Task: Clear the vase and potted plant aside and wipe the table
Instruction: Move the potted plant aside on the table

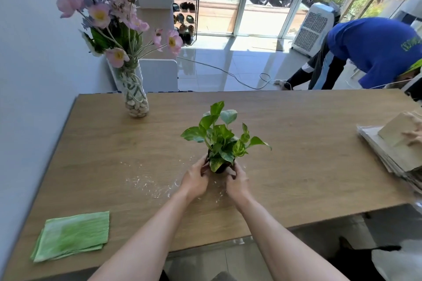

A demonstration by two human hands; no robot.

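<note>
A small potted plant (pixel 222 140) with green and yellow leaves stands in a dark pot near the middle of the wooden table (pixel 308 143). My left hand (pixel 196 178) grips the pot's left side and my right hand (pixel 237 181) grips its right side. A clear vase (pixel 134 98) with pebbles and pink and purple flowers stands at the table's far left. A folded green cloth (pixel 73 235) lies at the near left corner. White crumbs (pixel 146 183) are scattered on the tabletop left of my hands.
A stack of papers or flattened cardboard (pixel 392 155) lies at the table's right edge, with another person's hand on it. A person in a blue shirt (pixel 370 52) bends over beyond the table. A white wall runs along the left.
</note>
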